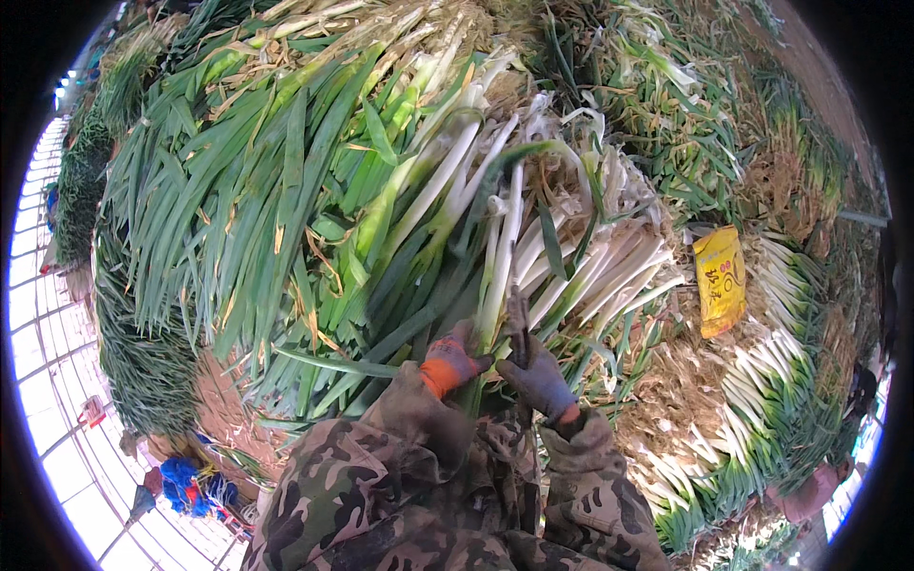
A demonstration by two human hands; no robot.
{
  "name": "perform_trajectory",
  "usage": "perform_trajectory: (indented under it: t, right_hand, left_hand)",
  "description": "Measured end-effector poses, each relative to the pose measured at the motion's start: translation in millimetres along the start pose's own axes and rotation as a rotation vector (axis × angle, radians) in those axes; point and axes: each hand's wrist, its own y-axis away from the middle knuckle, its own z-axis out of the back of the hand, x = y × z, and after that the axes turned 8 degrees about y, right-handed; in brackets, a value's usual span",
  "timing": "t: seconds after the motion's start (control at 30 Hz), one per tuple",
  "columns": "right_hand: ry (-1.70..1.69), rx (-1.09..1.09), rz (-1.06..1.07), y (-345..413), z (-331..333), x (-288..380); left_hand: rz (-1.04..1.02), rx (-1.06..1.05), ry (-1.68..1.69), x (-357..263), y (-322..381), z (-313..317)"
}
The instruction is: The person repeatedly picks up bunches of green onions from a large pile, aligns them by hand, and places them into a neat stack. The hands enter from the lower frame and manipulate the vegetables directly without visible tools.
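Observation:
Both hands wear soiled work gloves. My left hand (451, 362), in an orange and grey glove, closes around the green part of a spring onion (505, 250), whose white stem points away from me. Close by on the right, my right hand (539, 378), in a grey-blue glove, has its thumb by that stalk and its fingers near a dark, narrow upright thing (519, 335), which is blurred; whether it is gripped is unclear. Beyond the hands lies a big heap of long spring onions (285, 171), leaves to the left. More white stems (600, 264) with roots lie to the right.
A yellow printed packet (720, 282) lies right of the heap. Rows of spring onions with white ends (767, 371) curve along the right over dry roots and litter. Loose leaves and peelings (664, 107) are piled at the upper right. Blue material (187, 485) lies at the lower left.

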Motion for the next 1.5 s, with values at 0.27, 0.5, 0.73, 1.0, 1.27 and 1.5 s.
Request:
perform_trajectory:
  t: [0.27, 0.5, 0.73, 1.0, 1.27, 1.5]
  right_hand:
    - [-0.112, 0.013, -0.189, -67, 45, 53]
    - [0.209, -0.071, 0.114, -33, 31, 5]
    - [0.414, -0.276, 0.207, -8, -9, -64]
    - [-0.011, -0.296, 0.228, -42, -24, 7]
    - [0.057, 0.17, 0.074, -83, -83, 169]
    - [-0.011, 0.128, 0.011, -99, -108, 191]
  left_hand:
    - [-0.008, 0.073, 0.146, 31, 40, -30]
    - [-0.041, 0.056, -0.085, 28, 76, -64]
    - [0.002, 0.409, -0.425, 34, 72, -86]
    - [-0.522, -0.047, 0.205, -1, 11, 75]
    - [0.014, -0.836, -0.692, -69, -132, 353]
    - [0.278, -0.457, -0.644, -95, -190, 406]
